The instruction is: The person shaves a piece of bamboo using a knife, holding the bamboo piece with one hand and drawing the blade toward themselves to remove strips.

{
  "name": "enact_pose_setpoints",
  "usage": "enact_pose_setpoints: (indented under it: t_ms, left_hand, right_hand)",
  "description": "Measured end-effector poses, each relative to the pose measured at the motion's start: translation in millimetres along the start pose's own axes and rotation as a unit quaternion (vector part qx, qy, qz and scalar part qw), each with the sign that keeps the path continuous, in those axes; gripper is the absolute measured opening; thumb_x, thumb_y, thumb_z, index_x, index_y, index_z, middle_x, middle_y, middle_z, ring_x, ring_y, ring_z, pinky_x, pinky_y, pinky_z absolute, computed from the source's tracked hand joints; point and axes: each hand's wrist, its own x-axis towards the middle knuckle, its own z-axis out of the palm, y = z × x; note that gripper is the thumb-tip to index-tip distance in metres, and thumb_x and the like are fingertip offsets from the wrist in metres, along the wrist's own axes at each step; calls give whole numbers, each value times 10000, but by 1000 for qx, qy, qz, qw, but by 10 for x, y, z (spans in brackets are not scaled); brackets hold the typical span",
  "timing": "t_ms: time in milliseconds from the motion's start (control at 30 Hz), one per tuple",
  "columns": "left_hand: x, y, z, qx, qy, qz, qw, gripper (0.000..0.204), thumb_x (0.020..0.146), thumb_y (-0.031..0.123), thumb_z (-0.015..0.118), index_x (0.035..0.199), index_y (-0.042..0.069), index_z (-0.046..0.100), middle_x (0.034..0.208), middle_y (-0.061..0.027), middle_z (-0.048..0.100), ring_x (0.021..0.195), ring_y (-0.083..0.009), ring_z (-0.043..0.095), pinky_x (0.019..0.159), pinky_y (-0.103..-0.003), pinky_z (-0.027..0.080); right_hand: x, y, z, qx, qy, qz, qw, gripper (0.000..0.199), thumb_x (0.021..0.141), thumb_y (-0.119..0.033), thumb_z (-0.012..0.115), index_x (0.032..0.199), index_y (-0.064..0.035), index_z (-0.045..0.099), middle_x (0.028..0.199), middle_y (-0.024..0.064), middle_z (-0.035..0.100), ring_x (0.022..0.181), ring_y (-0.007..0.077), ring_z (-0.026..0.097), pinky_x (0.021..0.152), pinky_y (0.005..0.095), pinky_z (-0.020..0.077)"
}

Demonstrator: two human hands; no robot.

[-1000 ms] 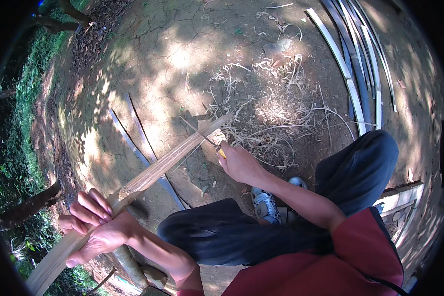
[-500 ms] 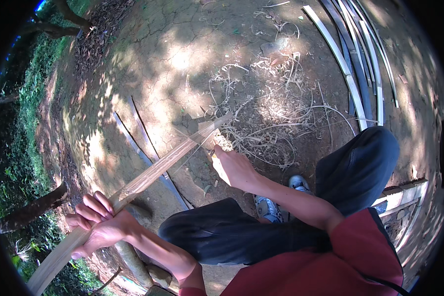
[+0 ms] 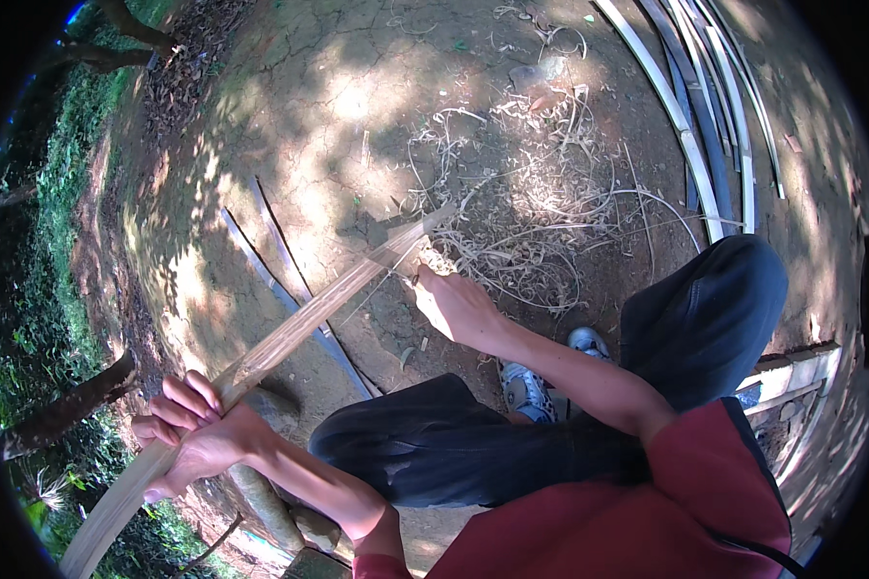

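A long, pale split-bamboo strip runs diagonally from the lower left up to the middle of the head view. My left hand is wrapped round its lower part, thumb beneath and fingers over the top. Near the strip's far end, my right hand is closed on a knife. The knife's broad grey blade lies against the strip, and most of the handle is hidden in my fist. Thin slivers stick out beside the blade.
Curled shavings cover the dirt ahead of my right hand. Several long bamboo strips lie at the far right, and dark strips lie left of centre. A low wooden frame stands at my right; a log lies lower left.
The view has shifted slightly. My right hand and the blade sit a little higher in the picture, still at the strip's far end; the left hand keeps its hold.
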Motion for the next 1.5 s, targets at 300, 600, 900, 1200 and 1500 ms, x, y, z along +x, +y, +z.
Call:
enact_pose_setpoints:
  t_ms: [300,600,900,1200,1500]
  left_hand:
    - [-75,52,-31,12,19,1,1000,687,787,798,262,584,142,238,491,8,190,440,-105,166,341,-225,143]
    - [28,29,-133,67,22,-1,997,676,797,784,186,581,145,229,483,14,175,435,-104,179,339,-220,149]
    - [-21,16,-56,85,59,13,995,675,794,786,243,581,145,232,485,14,181,431,-105,174,339,-217,138]
    - [-67,75,-98,-61,-82,-19,995,672,798,785,224,580,150,220,478,13,189,437,-98,176,334,-221,146]
    - [-129,91,-41,-8,-31,0,999,714,767,833,230,593,142,274,453,21,231,417,-94,208,324,-212,191]
  right_hand:
    - [-16,-135,59,23,-9,49,999,229,811,-62,524,954,94,437,582,180,529,605,363,584,568,448,447]
    - [-138,-384,12,71,-5,-132,989,505,866,-74,461,1303,105,282,713,232,560,663,371,589,584,438,469]
    - [42,-8,65,13,-27,53,998,317,861,-77,494,1115,86,397,658,231,582,658,392,613,564,458,460]
    - [-21,32,97,-28,12,-6,1000,197,827,-36,489,971,72,412,654,229,572,641,395,614,567,455,478]
    - [-252,-435,-37,22,-12,-74,997,481,793,1,477,1225,136,314,660,244,568,674,397,618,606,465,492]
